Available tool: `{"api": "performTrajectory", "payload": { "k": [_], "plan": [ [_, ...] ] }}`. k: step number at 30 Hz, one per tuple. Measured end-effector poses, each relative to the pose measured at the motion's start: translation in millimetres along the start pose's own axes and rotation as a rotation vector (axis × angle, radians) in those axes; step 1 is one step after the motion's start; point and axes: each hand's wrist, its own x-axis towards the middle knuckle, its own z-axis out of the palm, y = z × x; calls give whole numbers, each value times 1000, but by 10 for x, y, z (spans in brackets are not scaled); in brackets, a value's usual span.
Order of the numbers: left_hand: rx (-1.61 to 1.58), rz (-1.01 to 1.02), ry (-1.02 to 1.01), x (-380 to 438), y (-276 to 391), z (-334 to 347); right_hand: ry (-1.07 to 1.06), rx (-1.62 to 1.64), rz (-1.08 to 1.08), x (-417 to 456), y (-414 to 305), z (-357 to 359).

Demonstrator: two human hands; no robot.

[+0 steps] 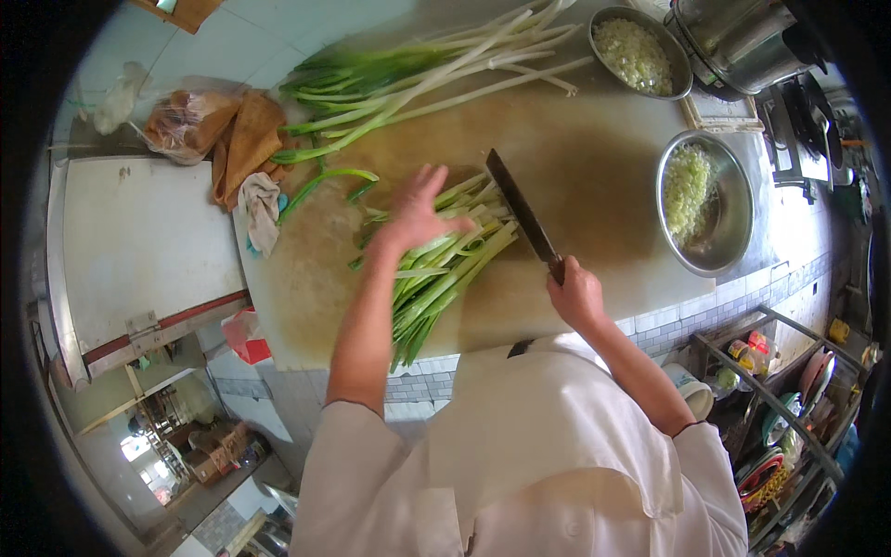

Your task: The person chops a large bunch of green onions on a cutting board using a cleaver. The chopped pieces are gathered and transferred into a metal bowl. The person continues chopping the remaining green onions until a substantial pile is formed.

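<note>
My right hand (578,294) grips the handle of a kitchen cleaver (521,206), its dark blade slanting up and left beside the cut ends of a bunch of green onions (445,271). Over that bunch my left hand (422,212) is spread, fingers apart and slightly blurred; whether it touches the stalks I cannot tell. The bunch lies on a large, stained cutting board (585,167). More long green onions (418,83), white at one end and leafy green at the other, lie along the board's far side.
Chopped onion pieces partly fill a steel bowl (738,237) at right and a smaller metal bowl (686,76) behind it. A large metal pot (738,42) stands at the far right. Left are a brown cloth (243,139) and a pale rag (262,212). A metal rack (786,411) stands lower right.
</note>
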Motion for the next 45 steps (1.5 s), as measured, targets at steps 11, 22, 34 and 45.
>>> {"api": "performTrajectory", "payload": {
  "k": [11,22,34,45],
  "plan": [
    [566,25,262,-214,-1621,-69,24,-53,50,-12,33,18],
    [197,309,347,-237,132,214,62,-42,24,3,69,68],
    [184,-326,842,245,-1718,-228,50,-45,41,22,36,51],
    [320,-449,625,174,-2020,-40,67,-50,133,-8,13,37]
  ]
}}
